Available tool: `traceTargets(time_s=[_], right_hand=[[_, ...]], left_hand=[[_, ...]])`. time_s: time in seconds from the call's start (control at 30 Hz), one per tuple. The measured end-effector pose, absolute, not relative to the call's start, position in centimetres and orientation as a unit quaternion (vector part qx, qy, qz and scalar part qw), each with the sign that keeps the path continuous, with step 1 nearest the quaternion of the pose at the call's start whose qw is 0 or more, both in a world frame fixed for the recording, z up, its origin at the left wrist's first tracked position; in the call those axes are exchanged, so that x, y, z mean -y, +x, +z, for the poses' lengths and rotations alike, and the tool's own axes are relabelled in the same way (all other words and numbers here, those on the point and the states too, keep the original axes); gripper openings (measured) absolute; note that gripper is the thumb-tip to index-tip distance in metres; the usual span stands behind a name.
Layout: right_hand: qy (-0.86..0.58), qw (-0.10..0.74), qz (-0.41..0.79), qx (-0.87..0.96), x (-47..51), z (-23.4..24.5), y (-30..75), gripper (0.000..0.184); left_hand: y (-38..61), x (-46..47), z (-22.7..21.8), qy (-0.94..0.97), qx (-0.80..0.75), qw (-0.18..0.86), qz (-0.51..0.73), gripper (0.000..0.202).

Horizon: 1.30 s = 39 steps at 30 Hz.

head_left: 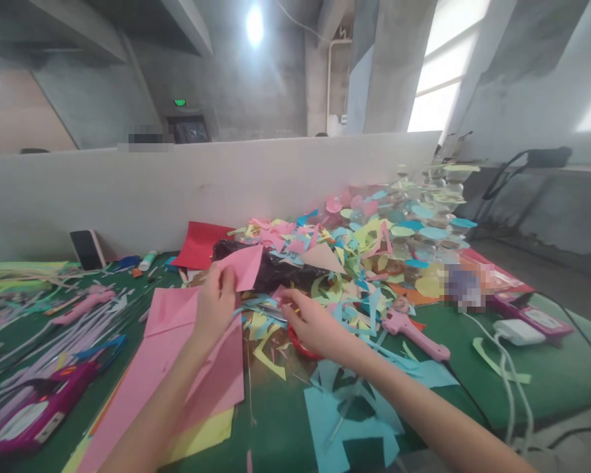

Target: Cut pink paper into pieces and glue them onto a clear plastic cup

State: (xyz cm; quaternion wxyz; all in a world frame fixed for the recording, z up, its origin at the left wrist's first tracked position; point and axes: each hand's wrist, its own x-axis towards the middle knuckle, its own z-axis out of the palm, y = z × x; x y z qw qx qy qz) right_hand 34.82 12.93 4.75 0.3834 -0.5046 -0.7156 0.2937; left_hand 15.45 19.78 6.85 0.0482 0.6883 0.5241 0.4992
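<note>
Pinching pink paper piece (249,268) by left edge in head view: left hand (218,302), near far right corner of pink sheets (221,368) on tabletop (276,433). Right hand (318,325) clasped round red-handled scissors (297,345). Paper probably light, bendy, easily creased; best held lightly by edge.

I count one camera, head-worn. Viewpoint: above and behind the left hand (218,292) and right hand (312,322), facing forward and down across the surface (273,437). Range: near; both forearms (414,401) enter from the lower edge. Field: wide, running from the near side of the hands to the partition (276,171) beyond them, then higher to the wall (261,98) and lamp (255,27).
</note>
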Motion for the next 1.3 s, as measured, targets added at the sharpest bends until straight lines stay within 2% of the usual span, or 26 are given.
traceTargets(time_s=[0.1, 0.2, 0.33, 0.47, 0.6, 0.73, 1.0, 1.13, 1.3], right_hand=[[-0.473, 0.441, 0.404, 0.647, -13.9, 5.7, 35.2, 0.03], [-0.412, 0.507, 0.462, 0.599, -14.8, 5.3, 35.8, 0.025], [-0.384, 0.544, 0.475, 0.575, -15.6, 3.5, 36.3, 0.03], [-0.385, 0.564, 0.458, 0.569, -16.1, 2.4, 36.2, 0.032], [-0.394, 0.6, 0.431, 0.547, -16.3, 1.9, 35.8, 0.032], [-0.423, 0.591, 0.438, 0.529, -16.3, 1.5, 35.8, 0.031], [-0.422, 0.535, 0.462, 0.568, -16.3, 1.1, 36.2, 0.027], [-0.446, 0.539, 0.442, 0.561, -16.2, 1.7, 36.5, 0.026], [-0.451, 0.536, 0.451, 0.553, -16.0, 2.2, 36.7, 0.03]], left_hand=[[18.8, -19.4, 6.0, 0.699, -0.463, 0.2, 0.508, 0.027], [20.9, -19.0, 4.9, 0.727, -0.42, 0.258, 0.478, 0.024], [21.7, -18.4, 3.8, 0.737, -0.384, 0.298, 0.47, 0.02], [21.3, -18.0, 3.3, 0.741, -0.404, 0.279, 0.457, 0.021], [21.3, -17.6, 3.0, 0.736, -0.404, 0.277, 0.467, 0.029], [21.6, -17.3, 2.6, 0.73, -0.385, 0.307, 0.474, 0.035], [21.3, -18.4, 2.2, 0.651, -0.43, 0.332, 0.53, 0.019], [21.0, -18.9, 2.1, 0.646, -0.427, 0.366, 0.517, 0.021], [20.6, -19.2, 2.1, 0.654, -0.448, 0.339, 0.506, 0.023]])
